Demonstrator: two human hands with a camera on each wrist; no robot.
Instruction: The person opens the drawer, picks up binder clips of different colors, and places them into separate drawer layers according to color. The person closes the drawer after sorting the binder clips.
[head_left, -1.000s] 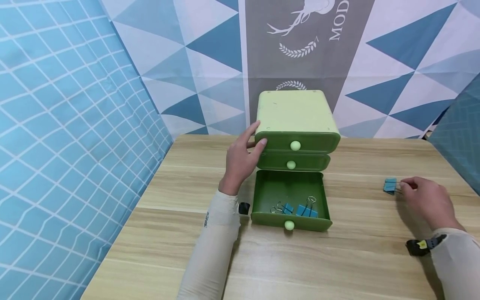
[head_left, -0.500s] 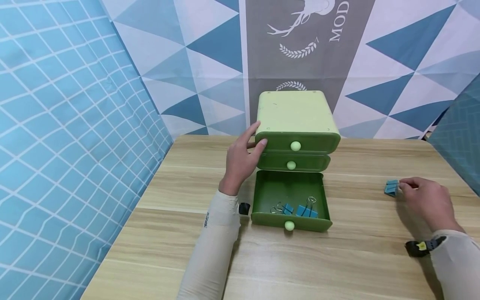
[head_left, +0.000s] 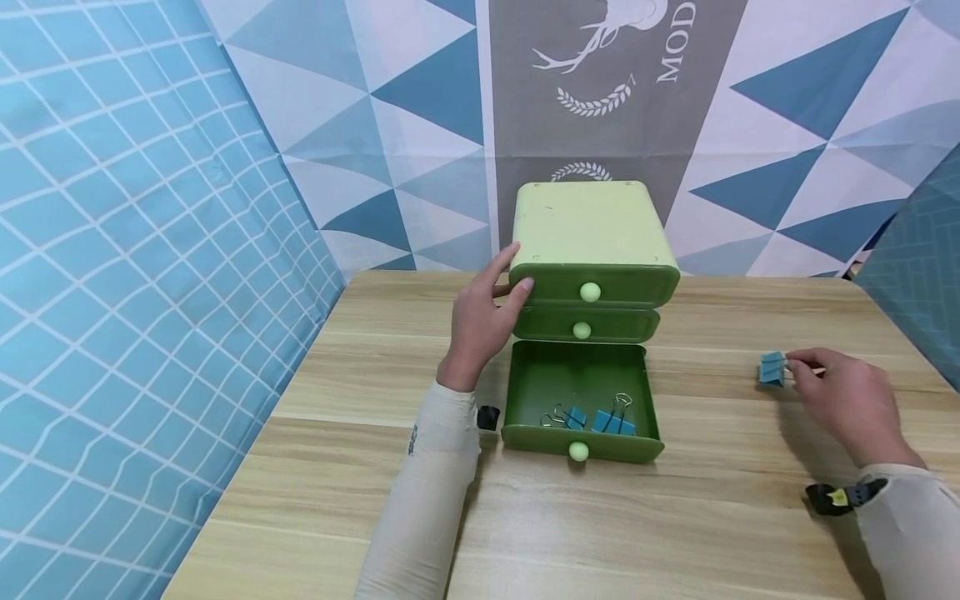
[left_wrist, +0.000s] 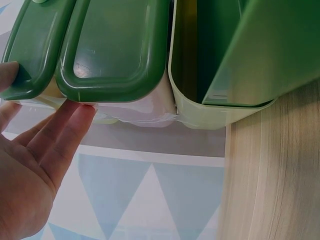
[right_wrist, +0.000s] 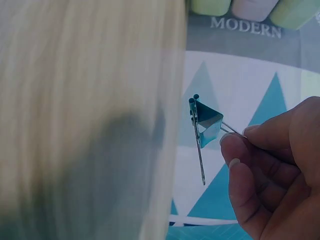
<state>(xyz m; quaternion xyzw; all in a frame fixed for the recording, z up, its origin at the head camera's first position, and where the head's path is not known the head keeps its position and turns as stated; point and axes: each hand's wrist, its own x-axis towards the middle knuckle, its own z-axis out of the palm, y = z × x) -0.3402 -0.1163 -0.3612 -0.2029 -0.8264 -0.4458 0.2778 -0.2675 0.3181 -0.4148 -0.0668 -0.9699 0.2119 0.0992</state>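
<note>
My right hand (head_left: 851, 404) pinches a blue binder clip (head_left: 772, 368) by one wire handle between thumb and forefinger. In the right wrist view that binder clip (right_wrist: 207, 120) appears lifted off the wooden table, its other handle hanging down. At the upper left corner of the green drawer cabinet (head_left: 592, 221), my left hand (head_left: 483, 321) holds on, thumb on the top drawer's front and fingers along the side. The bottom drawer (head_left: 573, 371) is pulled out. Inside it lie a smaller blue binder clip (head_left: 576, 417) and a larger one (head_left: 613, 422), near its front wall.
The top drawer (head_left: 630, 287) and middle drawer (head_left: 622, 326) are pushed in. The wooden table (head_left: 720, 517) reaches back to a patterned cloth (head_left: 420, 125). A blue checked cloth (head_left: 135, 250) borders the left, and another blue cloth (head_left: 918, 267) stands at the right.
My right hand has moved slightly left with the binder clip, which has turned and risen a little. The left hand, the cabinet and the clips in the drawer stay as they were.
</note>
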